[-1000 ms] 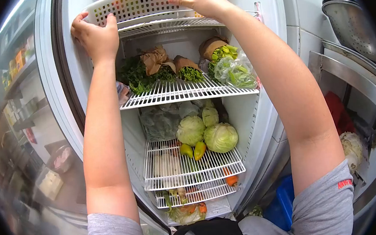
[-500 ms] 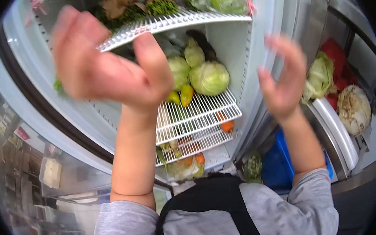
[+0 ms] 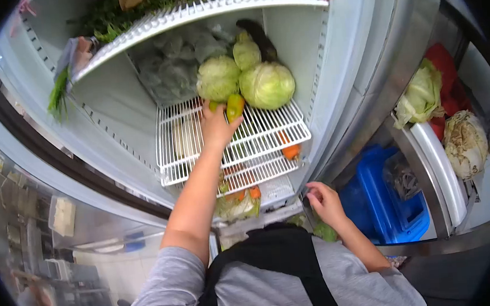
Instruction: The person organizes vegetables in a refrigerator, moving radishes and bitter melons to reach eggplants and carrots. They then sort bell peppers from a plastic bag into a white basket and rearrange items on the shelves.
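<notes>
My left hand [image 3: 217, 127] reaches into the refrigerator, over the front of a white wire shelf [image 3: 180, 172]. Its thumb and fingers are apart around a yellow-green pepper [image 3: 234, 106] and a smaller green pepper [image 3: 213, 106], which it partly hides. I see no pepper lifted. Behind the peppers lie a cabbage [image 3: 267, 86], a second green cabbage [image 3: 218, 78], a pale green chayote-like vegetable [image 3: 246, 54] and a long dark vegetable [image 3: 260, 39]. Low on the right, outside the shelves, my right hand [image 3: 325, 204] is loosely curled with its fingers apart, holding nothing.
An upper rack [image 3: 188, 12] bears leafy greens. Clear bags [image 3: 175, 72] fill the back left. Carrots [image 3: 290, 148] lie below. To the right are a blue bin [image 3: 375, 200], a leafy cabbage [image 3: 421, 94] and a browned one [image 3: 464, 144]. The open glass door [image 3: 35, 187] stands left.
My left hand has come down from in front of the upper rack to the peppers. My right hand has dropped to the lower right. The view has shifted slightly.
</notes>
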Motion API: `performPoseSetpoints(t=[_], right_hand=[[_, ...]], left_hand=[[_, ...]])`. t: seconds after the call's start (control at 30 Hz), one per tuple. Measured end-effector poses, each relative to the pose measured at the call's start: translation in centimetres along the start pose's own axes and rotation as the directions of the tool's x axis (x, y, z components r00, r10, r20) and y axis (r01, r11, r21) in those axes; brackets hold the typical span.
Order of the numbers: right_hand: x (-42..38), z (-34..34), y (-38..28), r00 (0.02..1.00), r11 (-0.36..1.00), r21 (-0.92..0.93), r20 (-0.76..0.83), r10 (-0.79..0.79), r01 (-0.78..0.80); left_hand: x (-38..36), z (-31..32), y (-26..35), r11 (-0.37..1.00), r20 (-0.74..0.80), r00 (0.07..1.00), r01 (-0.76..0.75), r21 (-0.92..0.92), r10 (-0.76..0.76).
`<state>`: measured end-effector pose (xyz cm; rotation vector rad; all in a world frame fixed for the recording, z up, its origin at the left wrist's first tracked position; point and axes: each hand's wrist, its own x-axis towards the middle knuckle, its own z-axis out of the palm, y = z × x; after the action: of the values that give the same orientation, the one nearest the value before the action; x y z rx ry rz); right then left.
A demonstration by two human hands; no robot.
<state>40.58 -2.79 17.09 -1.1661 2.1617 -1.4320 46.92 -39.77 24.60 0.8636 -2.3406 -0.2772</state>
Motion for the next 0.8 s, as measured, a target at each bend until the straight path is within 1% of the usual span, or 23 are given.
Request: performPoseSetpoints(t=[0.03, 0.07, 0.1, 0.13, 0.17, 0.2, 0.27, 0.3, 0.33, 0.37, 0.4, 0.43, 0.47, 0.5, 0.53, 0.57, 0.6, 0.63, 0.67, 0.7, 0.73, 0.77, 0.8], right_hand=[[2.1, 0.2, -1.9, 0.994, 0.993, -0.048, -0.011, -0.113, 0.112], [4.4, 0.6, -3.8, 0.966, 0.958, -0.130, 0.023, -0.256, 0.257], [7.1, 0.9, -5.9, 0.916, 0.891, -0.213, 0.060, -0.397, 0.400], [9.7, 1.7, -7.5, 0.867, 0.822, -0.280, 0.108, -0.486, 0.495], [12.7, 2.8, -8.7, 0.811, 0.738, -0.344, 0.163, -0.562, 0.580], [15.6, 3.9, -10.3, 0.789, 0.655, -0.456, 0.219, -0.573, 0.603], [20.7, 6.2, -12.5, 0.771, 0.466, -0.653, 0.309, -0.557, 0.598], [22.9, 7.4, -12.6, 0.773, 0.367, -0.732, 0.338, -0.537, 0.574], [24.6, 8.4, -12.6, 0.798, 0.321, -0.774, 0.364, -0.481, 0.547], [27.1, 10.2, -11.0, 0.820, 0.255, -0.826, 0.362, -0.444, 0.503], [27.3, 10.8, -11.4, 0.837, 0.264, -0.831, 0.365, -0.407, 0.490], [27.4, 11.0, -11.8, 0.854, 0.270, -0.837, 0.368, -0.367, 0.477], [27.1, 11.0, -12.0, 0.880, 0.350, -0.827, 0.319, -0.352, 0.440], [27.0, 10.7, -12.1, 0.875, 0.344, -0.825, 0.327, -0.357, 0.448], [26.7, 10.0, -12.1, 0.838, 0.245, -0.825, 0.409, -0.361, 0.509], [26.8, 9.3, -12.1, 0.797, 0.144, -0.814, 0.488, -0.357, 0.563], [26.8, 9.3, -11.3, 0.728, 0.074, -0.789, 0.521, -0.445, 0.610], [27.0, 9.0, -10.9, 0.726, 0.074, -0.787, 0.523, -0.447, 0.612], [27.1, 8.6, -10.5, 0.669, 0.045, -0.758, 0.544, -0.506, 0.650], [27.2, 8.4, -10.4, 0.606, 0.012, -0.728, 0.562, -0.563, 0.685], [26.8, 8.1, -11.1, 0.601, 0.009, -0.726, 0.562, -0.568, 0.687], [25.6, 7.3, -12.5, 0.599, 0.082, -0.684, 0.569, -0.563, 0.725], [24.4, 6.4, -14.1, 0.598, 0.154, -0.636, 0.576, -0.558, 0.756]], left_hand=[[-0.1, -0.4, 0.2, 0.999, 0.003, 1.000, 0.019, -0.048, -0.019], [-0.1, -0.7, 0.3, 0.999, -0.016, 1.000, 0.010, -0.051, -0.011], [-0.2, -1.0, 0.1, 0.999, -0.045, 0.999, -0.007, -0.052, 0.004], [-0.5, -1.2, -0.2, 0.998, -0.066, 0.998, -0.028, -0.060, 0.024], [-0.8, -0.9, -0.7, 0.990, -0.131, 0.991, -0.014, -0.140, -0.004], [-1.2, -1.5, -0.5, 0.979, -0.168, 0.984, 0.017, -0.203, -0.051], [-1.8, -1.5, -1.2, 0.926, -0.163, 0.976, 0.077, -0.371, -0.146], [-2.3, -1.8, -0.9, 0.926, -0.224, 0.964, 0.050, -0.374, -0.142], [-2.8, -2.5, -0.3, 0.916, -0.313, 0.945, -0.035, -0.399, -0.100], [-3.2, -3.8, 1.0, 0.890, -0.379, 0.920, -0.089, -0.448, -0.099], [-3.5, -5.2, 2.4, 0.866, -0.481, 0.876, -0.218, -0.449, -0.029], [-3.8, -6.6, 4.0, 0.831, -0.578, 0.815, -0.343, -0.437, 0.033], [-3.8, -8.7, 5.9, 0.762, -0.662, 0.731, -0.519, -0.387, 0.162], [-3.3, -11.4, 7.7, 0.669, -0.729, 0.626, -0.671, -0.320, 0.278], [-2.5, -14.0, 9.0, 0.616, -0.780, 0.517, -0.756, -0.221, 0.353], [-1.3, -17.6, 10.7, 0.531, -0.848, 0.386, -0.833, -0.152, 0.362], [0.1, -21.8, 12.4, 0.571, -0.897, 0.249, -0.821, 0.004, 0.365], [2.5, -25.1, 12.9, 0.508, -0.936, 0.141, -0.860, 0.044, 0.321], [3.1, -30.4, 15.3, 0.623, -0.951, 0.035, -0.763, 0.174, 0.307], [5.3, -33.5, 15.4, 0.533, -0.975, 0.029, -0.841, 0.097, 0.222], [6.9, -37.8, 16.2, 0.557, -0.957, -0.102, -0.794, 0.242, 0.271], [8.4, -41.5, 16.1, 0.673, -0.942, -0.133, -0.669, 0.315, 0.309], [9.9, -44.7, 16.6, 0.696, -0.931, -0.194, -0.622, 0.360, 0.308]])
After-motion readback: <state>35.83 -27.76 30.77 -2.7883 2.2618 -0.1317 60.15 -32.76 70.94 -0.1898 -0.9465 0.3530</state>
